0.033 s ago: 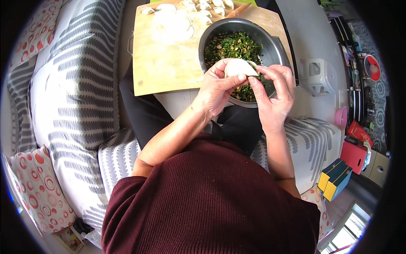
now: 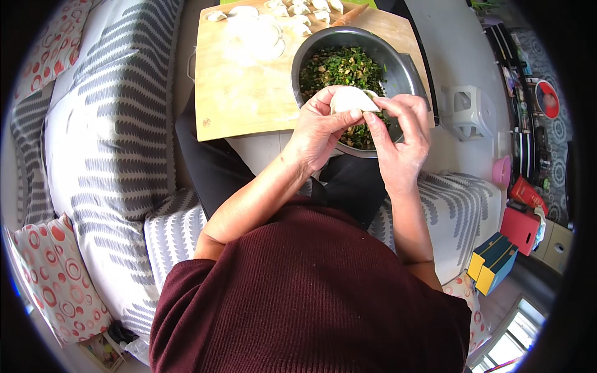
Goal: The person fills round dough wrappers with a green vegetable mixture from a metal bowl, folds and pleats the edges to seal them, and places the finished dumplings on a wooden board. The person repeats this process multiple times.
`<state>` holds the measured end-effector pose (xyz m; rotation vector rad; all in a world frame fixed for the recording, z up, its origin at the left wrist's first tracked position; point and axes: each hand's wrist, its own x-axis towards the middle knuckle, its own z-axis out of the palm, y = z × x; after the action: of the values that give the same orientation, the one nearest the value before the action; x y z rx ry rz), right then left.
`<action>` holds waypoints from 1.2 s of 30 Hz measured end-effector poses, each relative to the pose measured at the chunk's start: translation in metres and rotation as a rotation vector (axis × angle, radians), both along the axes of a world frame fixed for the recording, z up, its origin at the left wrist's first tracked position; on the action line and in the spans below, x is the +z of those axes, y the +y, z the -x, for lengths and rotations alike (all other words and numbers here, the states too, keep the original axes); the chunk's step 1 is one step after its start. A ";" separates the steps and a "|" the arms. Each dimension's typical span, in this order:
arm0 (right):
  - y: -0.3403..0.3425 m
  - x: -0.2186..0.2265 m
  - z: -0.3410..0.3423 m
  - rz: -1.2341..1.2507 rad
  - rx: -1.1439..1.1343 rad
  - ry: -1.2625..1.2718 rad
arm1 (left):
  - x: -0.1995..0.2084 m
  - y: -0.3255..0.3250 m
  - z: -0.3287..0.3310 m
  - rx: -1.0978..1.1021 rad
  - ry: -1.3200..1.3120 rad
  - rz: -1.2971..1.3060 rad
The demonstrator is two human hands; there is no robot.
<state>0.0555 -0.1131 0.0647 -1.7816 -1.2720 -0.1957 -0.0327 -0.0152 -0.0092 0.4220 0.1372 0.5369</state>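
Observation:
A folded dumpling (image 2: pixel 354 100) is held over the metal bowl, its pale wrapper bent into a half-moon. My left hand (image 2: pixel 315 127) pinches it between thumb and fingers from the left. On the opposite side, my right hand (image 2: pixel 401 133) has its thumb and forefinger on the dumpling's right end. Below both hands, chopped green filling (image 2: pixel 342 68) with brownish bits lies in the grey metal bowl (image 2: pixel 398 62). Part of the filling is hidden by my hands. At the far left of the board are round flat wrappers (image 2: pixel 264 40), partly washed out by glare.
The wooden board (image 2: pixel 242 105) carries several finished dumplings (image 2: pixel 301 9) at its far edge and a wooden rolling pin (image 2: pixel 351 15) beside the bowl. A white plastic stool (image 2: pixel 467 112) stands to the right. Striped covers (image 2: pixel 118 112) lie over the seat at left.
My right hand has shifted very slightly to the left at the dumpling's edge. My left hand and the dumpling look the same.

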 end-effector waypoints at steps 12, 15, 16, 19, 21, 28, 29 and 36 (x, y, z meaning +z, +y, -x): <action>0.002 0.003 -0.007 -0.018 0.074 0.034 | 0.006 -0.001 0.001 0.027 0.005 -0.006; 0.000 0.000 -0.008 -0.092 0.086 0.265 | 0.004 0.000 0.001 0.027 0.000 -0.021; 0.000 -0.002 -0.009 -0.132 0.110 0.336 | 0.003 0.000 0.001 0.028 -0.005 -0.030; -0.002 -0.007 -0.014 -0.206 0.122 0.487 | 0.006 0.000 0.001 0.036 0.013 -0.032; -0.002 -0.006 -0.013 -0.199 0.111 0.621 | 0.006 0.000 0.001 0.036 0.017 -0.016; 0.005 -0.010 -0.011 -0.060 0.157 0.513 | 0.010 -0.002 -0.002 0.098 0.003 0.019; 0.005 -0.012 -0.011 -0.077 0.142 0.506 | 0.009 -0.002 -0.002 0.093 0.003 0.022; 0.005 -0.011 -0.013 -0.089 0.045 0.218 | 0.007 -0.004 0.000 0.044 0.013 -0.028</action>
<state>0.0686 -0.1077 0.0534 -1.6481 -1.1287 -0.0310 -0.0323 -0.0192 -0.0020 0.4505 0.1514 0.5797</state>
